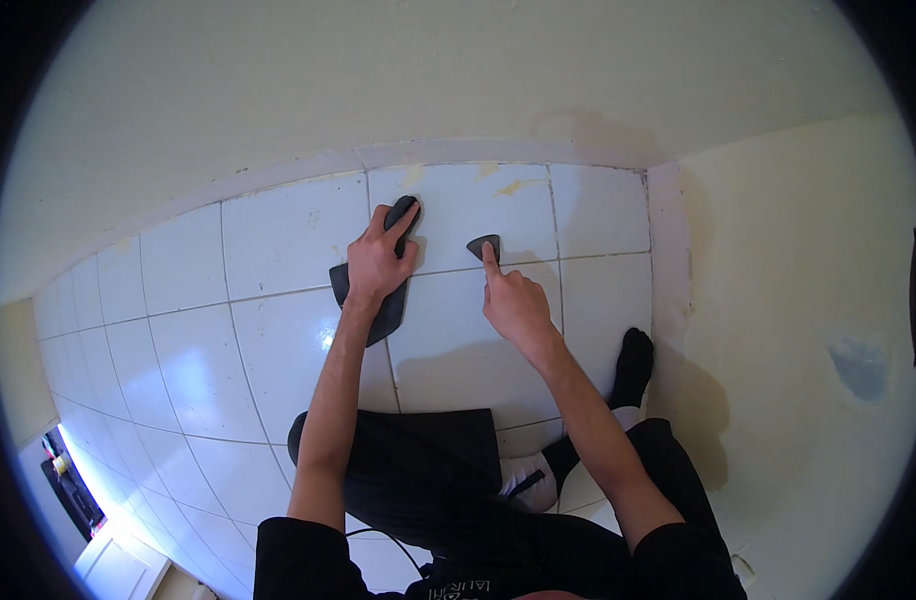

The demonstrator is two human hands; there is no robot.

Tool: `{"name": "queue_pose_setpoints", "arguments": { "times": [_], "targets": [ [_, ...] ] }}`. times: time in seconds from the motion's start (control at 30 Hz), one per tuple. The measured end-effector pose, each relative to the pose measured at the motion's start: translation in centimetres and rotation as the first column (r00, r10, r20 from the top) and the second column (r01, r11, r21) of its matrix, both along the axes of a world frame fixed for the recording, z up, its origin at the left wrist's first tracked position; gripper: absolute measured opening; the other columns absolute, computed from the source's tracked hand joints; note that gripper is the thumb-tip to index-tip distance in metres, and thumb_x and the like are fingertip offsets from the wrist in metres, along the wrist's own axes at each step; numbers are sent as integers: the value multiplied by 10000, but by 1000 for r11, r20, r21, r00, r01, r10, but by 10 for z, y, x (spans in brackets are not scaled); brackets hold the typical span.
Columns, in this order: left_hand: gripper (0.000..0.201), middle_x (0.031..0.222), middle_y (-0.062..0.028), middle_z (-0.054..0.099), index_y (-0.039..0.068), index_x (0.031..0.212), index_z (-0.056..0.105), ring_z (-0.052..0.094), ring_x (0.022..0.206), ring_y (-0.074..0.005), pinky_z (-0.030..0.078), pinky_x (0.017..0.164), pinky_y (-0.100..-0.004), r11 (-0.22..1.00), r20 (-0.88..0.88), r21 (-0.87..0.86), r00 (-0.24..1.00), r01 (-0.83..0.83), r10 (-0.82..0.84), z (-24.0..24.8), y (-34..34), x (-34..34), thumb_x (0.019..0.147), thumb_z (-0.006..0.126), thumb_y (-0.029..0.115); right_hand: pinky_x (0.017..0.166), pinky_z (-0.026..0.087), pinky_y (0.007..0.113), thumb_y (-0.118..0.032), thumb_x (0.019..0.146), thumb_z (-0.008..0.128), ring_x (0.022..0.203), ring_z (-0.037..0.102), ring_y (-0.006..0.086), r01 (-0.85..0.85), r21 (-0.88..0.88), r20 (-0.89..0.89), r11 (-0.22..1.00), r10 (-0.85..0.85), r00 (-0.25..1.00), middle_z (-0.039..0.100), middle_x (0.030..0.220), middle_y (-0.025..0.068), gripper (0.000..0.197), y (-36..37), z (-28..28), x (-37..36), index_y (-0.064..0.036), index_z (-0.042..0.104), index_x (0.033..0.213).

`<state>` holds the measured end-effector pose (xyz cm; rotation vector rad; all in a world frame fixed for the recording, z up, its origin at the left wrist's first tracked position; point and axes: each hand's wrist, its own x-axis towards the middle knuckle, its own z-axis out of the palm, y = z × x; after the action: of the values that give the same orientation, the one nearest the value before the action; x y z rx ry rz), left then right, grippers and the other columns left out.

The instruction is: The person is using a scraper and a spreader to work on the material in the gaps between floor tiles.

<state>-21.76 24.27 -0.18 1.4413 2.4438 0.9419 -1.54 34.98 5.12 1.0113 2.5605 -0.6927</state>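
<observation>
Before you: black, broad-ended, handled tool [390, 318], matt, plastic-looking; small dark-grey triangular piece [476, 245], matt, material unclear; white square-tiled floor [278, 240], smooth, glossy, ceramic-looking; cream painted wall [378, 80], matt, mostly smooth. Your black legwear [418, 440]: matt cloth.

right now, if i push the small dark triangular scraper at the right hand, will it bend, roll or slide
The triangular scraper would probably slide rather than roll: it looks flat, and the white tiled floor shines. It is likely light, its visible part being far smaller than the right hand. It may be fairly stiff, as no bend shows.
</observation>
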Motion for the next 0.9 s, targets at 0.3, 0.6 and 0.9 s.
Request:
{"name": "queue_pose_setpoints", "arguments": {
  "times": [0.3, 0.6, 0.9],
  "targets": [
    [536, 1116, -73, 608, 199, 1300, 687, 686, 810, -294, 588, 673, -405, 1000, 2, 2, 1000, 2, -2, -2, 1, -1, 768, 662, 137, 667, 563, 505, -149, 927, 571, 711, 696, 394, 20, 31, 28, 999, -21, 999, 682, 762, 213, 618, 1, 4, -1, -8, 416, 1508],
    [539, 1114, -74, 608, 201, 1304, 684, 683, 801, -298, 589, 676, -407, 1000, 10, 1, 1000, 6, -6, -2, -1, -2, 769, 667, 139, 710, 558, 530, -177, 998, 510, 764, 689, 422, 298, 131, 1, 945, -301, 954, 703, 815, 230, 537, 29, -10, 49, -30, 425, 1508],
    [528, 1106, -70, 609, 201, 1290, 693, 682, 776, -295, 587, 670, -402, 1000, -9, 19, 1000, -5, 5, -2, 0, 0, 769, 658, 123, 655, 546, 533, -204, 1012, 516, 684, 670, 420, 294, 70, -93, 953, -287, 953, 678, 727, 229, 536, 27, -13, 47, -90, 420, 1527]
  ]
}}
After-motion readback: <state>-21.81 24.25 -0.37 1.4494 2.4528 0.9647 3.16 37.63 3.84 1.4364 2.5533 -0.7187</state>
